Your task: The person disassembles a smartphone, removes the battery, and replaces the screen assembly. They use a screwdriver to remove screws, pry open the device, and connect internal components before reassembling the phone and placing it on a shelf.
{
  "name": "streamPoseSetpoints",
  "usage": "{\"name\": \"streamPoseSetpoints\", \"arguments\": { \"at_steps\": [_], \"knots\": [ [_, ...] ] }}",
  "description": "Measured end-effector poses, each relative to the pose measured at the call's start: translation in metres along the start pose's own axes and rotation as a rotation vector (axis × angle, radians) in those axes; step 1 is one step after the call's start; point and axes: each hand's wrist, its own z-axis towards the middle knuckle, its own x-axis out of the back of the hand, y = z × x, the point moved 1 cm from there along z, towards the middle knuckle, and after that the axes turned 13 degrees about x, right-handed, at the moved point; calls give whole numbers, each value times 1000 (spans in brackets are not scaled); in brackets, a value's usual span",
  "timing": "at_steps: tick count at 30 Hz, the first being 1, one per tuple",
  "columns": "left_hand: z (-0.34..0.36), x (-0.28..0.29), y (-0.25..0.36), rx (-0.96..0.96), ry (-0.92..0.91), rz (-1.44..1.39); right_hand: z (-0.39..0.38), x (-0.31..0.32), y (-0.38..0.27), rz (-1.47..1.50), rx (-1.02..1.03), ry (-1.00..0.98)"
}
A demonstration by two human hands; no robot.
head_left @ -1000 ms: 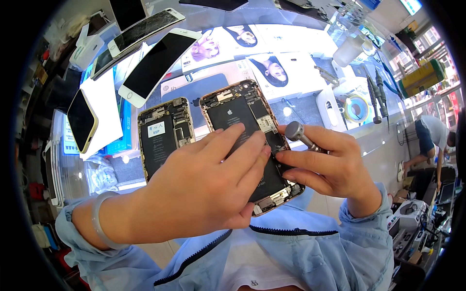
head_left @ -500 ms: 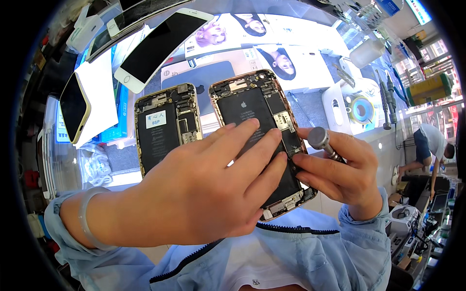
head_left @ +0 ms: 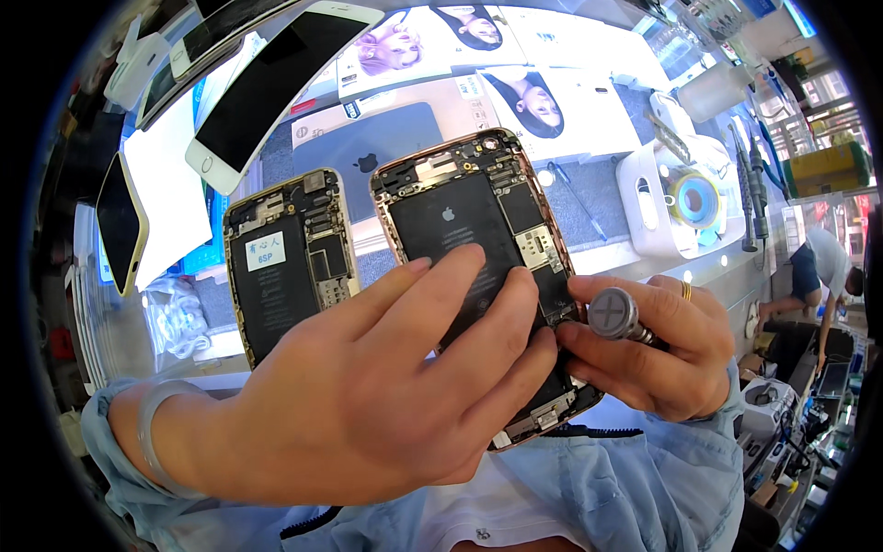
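Note:
My left hand [head_left: 386,386] grips an opened smartphone body with a rose-gold rim [head_left: 469,221], its black battery and circuit boards facing up; my fingers lie across its lower half. My right hand [head_left: 658,354] pinches a small screwdriver with a round silver cap [head_left: 614,313], the tip hidden against the phone's right edge. A second opened phone body [head_left: 285,262], with a white label on its battery, sits just left of the first, partly behind my left hand.
On the counter behind lie a white-framed phone screen [head_left: 267,87], a yellow-edged phone [head_left: 120,221], printed cards with portraits [head_left: 543,106], a white tool stand with a blue ring [head_left: 685,198] and tweezers [head_left: 750,184]. A person bends over at far right [head_left: 823,276].
The phones and both hands appear closer and larger than before. My right hand has turned so the screwdriver's round cap faces the camera; my left hand keeps its hold.

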Motion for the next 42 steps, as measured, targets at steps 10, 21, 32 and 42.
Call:
{"name": "streamPoseSetpoints", "arguments": {
  "at_steps": [10, 21, 32, 42],
  "knots": [
    [6, 8, 4, 25, -97, 43, -8, -5, 5, -27, 45, 100],
    [7, 8, 4, -13, -97, 96, -6, -5, 4, -6, 40, 81],
    [6, 10, 5, -12, -108, 76, -9, -7, 3, -6, 34, 87],
    [7, 12, 6, 56, -133, -19, -3, 1, -1, -20, -35, -12]
  ]
}}
